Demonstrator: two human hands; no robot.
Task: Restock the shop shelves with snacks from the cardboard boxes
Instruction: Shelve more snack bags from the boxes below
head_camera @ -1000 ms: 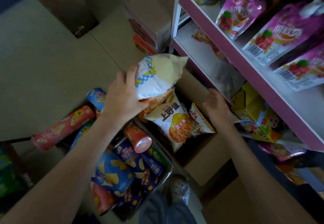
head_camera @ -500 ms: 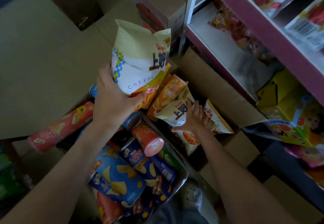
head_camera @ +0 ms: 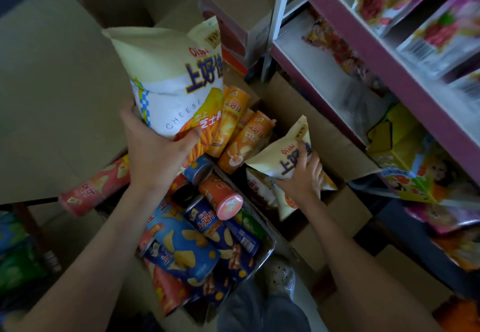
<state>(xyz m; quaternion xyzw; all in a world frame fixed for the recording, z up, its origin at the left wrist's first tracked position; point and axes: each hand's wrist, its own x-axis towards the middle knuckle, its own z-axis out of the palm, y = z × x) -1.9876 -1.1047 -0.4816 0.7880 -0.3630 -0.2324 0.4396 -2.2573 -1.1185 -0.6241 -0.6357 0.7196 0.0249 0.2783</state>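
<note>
Hands: two bare hands reached down from the bottom of the head view, over boxes of snacks on the floor.
Left hand: the left hand (head_camera: 158, 154) was closed around the bottom of a large cheese snack bag (head_camera: 172, 77), thumb across the front, holding it upright above the boxes.
Right hand: the right hand (head_camera: 302, 176) gripped a smaller snack bag (head_camera: 281, 157) of the same cream colour, fingers curled over its front; the bag was tilted and sat just above the other bags in the cardboard box (head_camera: 335, 147).
Box contents: orange snack tubes (head_camera: 240, 137) lay leaning together at the far end of the box, touching the large bag's lower edge in the view; more cream bags lay under the right hand.
Second box: a box nearer the person held blue snack tubes (head_camera: 187, 248) piled on their sides, with an orange tube (head_camera: 220, 196) on top showing its pink lid.
Red tube: a red snack tube (head_camera: 93, 189) lay on its side left of that pile.
Shelves: pink-edged shelves (head_camera: 363, 46) stood at the right, carrying purple and pink pouches (head_camera: 441, 33) on the upper level; the lower level was blurred.
Yellow pack: a yellow box (head_camera: 400, 147) sat under the lower shelf, beside the cardboard box.
Foot: a grey shoe (head_camera: 281, 277) showed at the bottom, between the boxes.
</note>
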